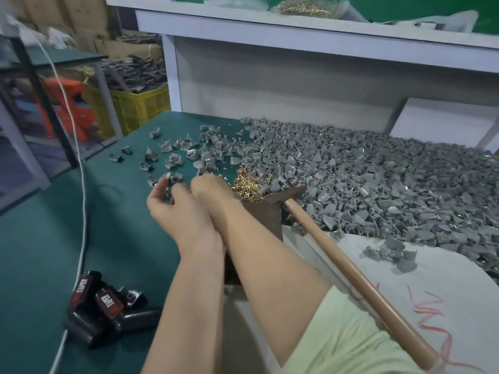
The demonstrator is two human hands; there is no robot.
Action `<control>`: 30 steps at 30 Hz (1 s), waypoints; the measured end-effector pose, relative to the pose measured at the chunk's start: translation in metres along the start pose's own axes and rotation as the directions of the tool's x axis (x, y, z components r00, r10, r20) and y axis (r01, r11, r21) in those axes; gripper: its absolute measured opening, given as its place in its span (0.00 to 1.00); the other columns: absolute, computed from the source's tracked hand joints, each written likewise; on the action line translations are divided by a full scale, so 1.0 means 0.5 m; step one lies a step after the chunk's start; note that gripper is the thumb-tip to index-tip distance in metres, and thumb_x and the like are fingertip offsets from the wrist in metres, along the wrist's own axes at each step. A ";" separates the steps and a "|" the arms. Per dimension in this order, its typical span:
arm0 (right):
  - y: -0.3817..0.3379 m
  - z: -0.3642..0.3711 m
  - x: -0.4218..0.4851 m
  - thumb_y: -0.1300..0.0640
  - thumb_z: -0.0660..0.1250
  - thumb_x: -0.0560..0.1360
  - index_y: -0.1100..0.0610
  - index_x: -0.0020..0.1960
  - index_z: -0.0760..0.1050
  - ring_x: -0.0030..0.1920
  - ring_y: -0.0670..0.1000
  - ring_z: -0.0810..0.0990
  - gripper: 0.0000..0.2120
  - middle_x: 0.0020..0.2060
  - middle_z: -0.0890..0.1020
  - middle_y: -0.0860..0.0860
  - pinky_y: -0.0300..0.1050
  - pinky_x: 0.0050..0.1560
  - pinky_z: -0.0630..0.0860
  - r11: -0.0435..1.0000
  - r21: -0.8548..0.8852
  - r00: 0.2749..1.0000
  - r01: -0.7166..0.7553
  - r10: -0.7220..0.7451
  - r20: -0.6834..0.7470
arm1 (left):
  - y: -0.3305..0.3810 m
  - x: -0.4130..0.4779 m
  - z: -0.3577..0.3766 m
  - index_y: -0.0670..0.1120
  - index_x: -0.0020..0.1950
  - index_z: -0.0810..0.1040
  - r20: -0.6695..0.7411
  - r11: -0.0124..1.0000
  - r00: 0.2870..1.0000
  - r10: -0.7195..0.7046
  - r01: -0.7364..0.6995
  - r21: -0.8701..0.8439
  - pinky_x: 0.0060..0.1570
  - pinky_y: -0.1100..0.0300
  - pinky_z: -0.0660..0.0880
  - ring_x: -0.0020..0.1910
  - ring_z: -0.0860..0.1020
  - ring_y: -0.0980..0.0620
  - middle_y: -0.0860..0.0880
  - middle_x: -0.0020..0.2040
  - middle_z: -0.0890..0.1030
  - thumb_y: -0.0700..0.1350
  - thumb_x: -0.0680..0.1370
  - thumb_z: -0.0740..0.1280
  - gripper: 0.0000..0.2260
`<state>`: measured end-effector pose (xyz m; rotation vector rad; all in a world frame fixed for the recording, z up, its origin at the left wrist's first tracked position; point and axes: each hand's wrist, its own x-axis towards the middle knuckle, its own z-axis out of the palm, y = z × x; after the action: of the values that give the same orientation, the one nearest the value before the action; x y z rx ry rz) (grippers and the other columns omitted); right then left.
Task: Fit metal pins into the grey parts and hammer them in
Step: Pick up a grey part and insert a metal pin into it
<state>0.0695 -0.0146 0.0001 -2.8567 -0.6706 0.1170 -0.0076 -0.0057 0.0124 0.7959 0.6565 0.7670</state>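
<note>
Pinching a grey part (pixel 174 180) at their tips, the left hand (pixel 172 209) fingers are curled round it above the green bench (pixel 54 238). Right hand (pixel 209 188) fingers curl in against the left ones, tips hidden, cannot tell if they hold anything. Brass pins (pixel 245 184) are piled just right of the fingers. The hammer (pixel 337 255) lies beyond, with the grey parts heap (pixel 378 184) farther right.
</note>
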 end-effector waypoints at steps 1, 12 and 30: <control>0.000 -0.002 0.001 0.64 0.57 0.77 0.65 0.56 0.76 0.57 0.61 0.77 0.12 0.57 0.78 0.62 0.50 0.52 0.74 1.000 0.013 1.000 -0.005 0.005 -0.022 | 0.000 -0.001 0.000 0.47 0.54 0.70 -0.005 1.000 1.000 -0.007 0.007 -0.013 0.30 0.78 0.66 0.27 0.72 0.73 0.56 0.44 0.72 0.36 0.79 0.59 0.08; 0.010 -0.012 0.011 0.68 0.60 0.74 0.63 0.55 0.75 0.55 0.59 0.77 0.12 0.56 0.78 0.60 0.47 0.46 0.73 0.988 0.129 0.995 -0.087 0.093 -0.039 | 0.009 0.001 -0.005 0.45 0.61 0.71 -0.043 0.999 0.998 -0.041 0.040 -0.027 0.25 0.76 0.64 0.30 0.70 0.62 0.53 0.43 0.72 0.37 0.79 0.58 0.12; -0.002 -0.001 0.057 0.61 0.63 0.75 0.56 0.66 0.72 0.64 0.59 0.68 0.18 0.65 0.71 0.56 0.53 0.60 0.69 0.996 -0.044 0.992 -0.084 0.080 -0.094 | 0.000 0.015 -0.010 0.47 0.59 0.71 -0.083 0.997 0.994 -0.075 0.075 -0.015 0.25 0.74 0.66 0.32 0.68 0.58 0.53 0.43 0.73 0.38 0.78 0.58 0.11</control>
<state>0.0944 -0.0010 0.0001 -2.9150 -0.5454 -0.0191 -0.0071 0.0020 0.0081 0.7279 0.7521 0.7378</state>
